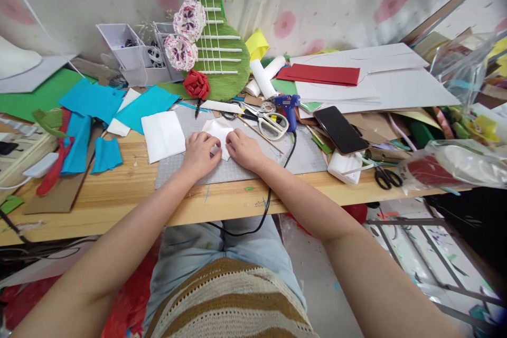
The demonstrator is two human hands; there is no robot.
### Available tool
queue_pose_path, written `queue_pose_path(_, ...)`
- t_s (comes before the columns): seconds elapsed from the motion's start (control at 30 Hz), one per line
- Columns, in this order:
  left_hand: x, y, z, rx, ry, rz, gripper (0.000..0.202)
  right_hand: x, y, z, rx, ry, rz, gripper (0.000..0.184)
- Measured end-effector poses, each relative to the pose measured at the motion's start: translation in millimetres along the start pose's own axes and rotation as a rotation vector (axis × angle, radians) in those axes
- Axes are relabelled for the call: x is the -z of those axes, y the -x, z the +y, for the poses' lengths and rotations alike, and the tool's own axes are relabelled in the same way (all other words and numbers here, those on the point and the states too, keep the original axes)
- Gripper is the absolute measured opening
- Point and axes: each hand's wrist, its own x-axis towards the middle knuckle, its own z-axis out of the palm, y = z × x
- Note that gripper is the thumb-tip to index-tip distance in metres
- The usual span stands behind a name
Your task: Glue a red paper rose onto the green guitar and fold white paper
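Observation:
A small white sheet of paper (217, 127) lies on the grey cutting mat (180, 169), partly covered by my fingers. My left hand (200, 153) is on its left side, thumb and fingers curled in at the edge. From the other side, my right hand (243, 149) grips the right edge with bent fingers. To the left rests a stack of white squares (163, 136), apart from my left hand. White-handled scissors (272, 125) and a thin wooden stick (257, 134) lie just beyond my right hand.
A blue glue gun (289, 108) stands behind the scissors, its black cord (270, 195) hanging over the table edge. A phone (340, 129) and black scissors (387, 178) lie to the right. A green guitar-shaped piece (225, 58) leans at the back; blue paper (148, 105) lies left.

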Motion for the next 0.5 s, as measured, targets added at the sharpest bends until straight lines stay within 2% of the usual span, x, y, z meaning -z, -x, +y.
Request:
queue_pose_path(0.2, 0.6, 1.5, -0.4, 0.014, 0.008, -0.022, 0.02, -2.0, 0.1, -1.8, 0.0, 0.05, 0.021, 0.022)
queue_pose_path(0.5, 2.6, 4.0, -0.2, -0.035, -0.031, -0.073, 0.028, -6.0, -2.4, -5.5, -0.031, 0.095, 0.017, 0.023)
